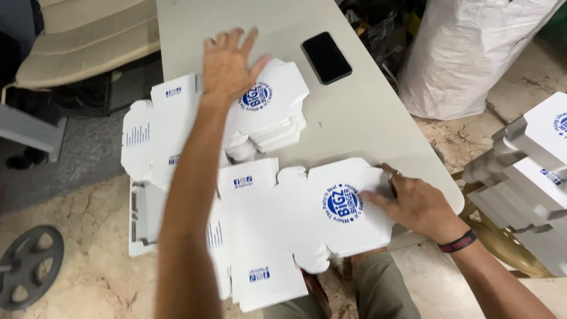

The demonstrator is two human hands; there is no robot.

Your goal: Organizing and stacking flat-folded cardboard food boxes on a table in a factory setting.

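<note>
— How does the flat box blank look, and where is it?

— It is white die-cut cardboard with a round blue print and small blue marks. It lies unfolded at the near edge of the table, partly over it.

— And the hands?

— The right hand presses flat on its printed panel, the grip apart. The left hand rests with spread fingers on the stack of blanks behind. A black phone lies near the stack.

White flat box blank at table edge; blank stack behind.
</note>
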